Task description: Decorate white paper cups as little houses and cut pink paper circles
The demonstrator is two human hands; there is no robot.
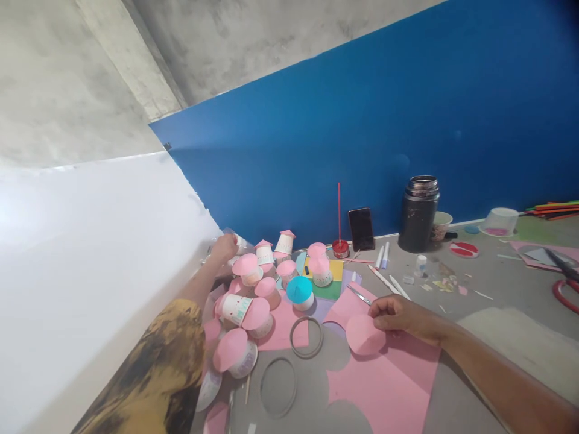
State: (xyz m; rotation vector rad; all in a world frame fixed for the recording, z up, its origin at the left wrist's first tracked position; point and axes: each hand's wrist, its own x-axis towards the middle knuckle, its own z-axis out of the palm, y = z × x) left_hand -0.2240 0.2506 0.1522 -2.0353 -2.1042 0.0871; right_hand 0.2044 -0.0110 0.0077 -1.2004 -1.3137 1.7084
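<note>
My left hand point(225, 248) is closed at the back left corner, on a clear plastic bag point(233, 234) with white paper cups point(243, 243) in it; its fingertips are partly hidden. Between thumb and fingers, my right hand point(392, 314) pinches a round pink paper cone point(364, 335) above a cut pink sheet point(393, 386). The blades of small scissors point(359, 294) point out past that hand, and their handles are hidden. Near my left arm stand several paper cups with pink cone tops point(246, 268), one with a blue top point(299, 290). One such cup point(236, 308) lies tipped over.
Two grey tape rings point(306, 337) point(277, 387) lie in front. Along the blue wall panel point(316, 150) stand a phone point(361, 229), a dark flask point(418, 214) and a red stick on a round base point(341, 248). White markers point(382, 256), paper scraps point(446, 284) and red-handled scissors point(565, 283) are on the right.
</note>
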